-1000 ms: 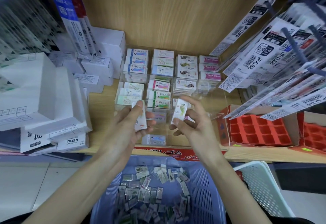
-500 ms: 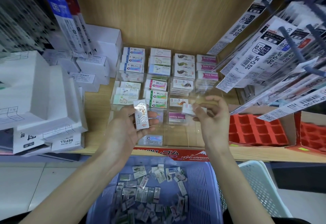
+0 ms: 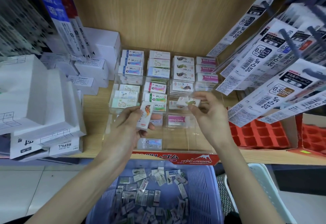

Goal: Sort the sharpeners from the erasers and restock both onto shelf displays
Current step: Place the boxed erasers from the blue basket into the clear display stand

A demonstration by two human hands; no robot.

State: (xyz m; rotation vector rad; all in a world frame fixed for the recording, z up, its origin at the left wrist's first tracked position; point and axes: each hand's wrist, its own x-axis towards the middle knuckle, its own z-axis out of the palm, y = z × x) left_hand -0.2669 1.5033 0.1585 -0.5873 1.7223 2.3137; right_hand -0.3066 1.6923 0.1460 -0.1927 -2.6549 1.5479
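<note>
A clear acrylic display tray with rows of boxed erasers stands on the wooden shelf. My left hand holds a white eraser with an orange fish print upright over the tray's front left. My right hand pinches a white eraser with a green fish print lying sideways over the fish-print column. A pink "Hard Eraser" box lies in a front compartment. Below, a blue basket holds several loose wrapped erasers.
White refill boxes are stacked at the left. Hanging refill packs on hooks crowd the right above red trays. A white basket sits right of the blue one. A red "Hard Eraser" label fronts the shelf edge.
My right hand has turned its eraser from upright to sideways and carried it right and back over the tray. My left hand has kept its eraser, tilting it slightly.
</note>
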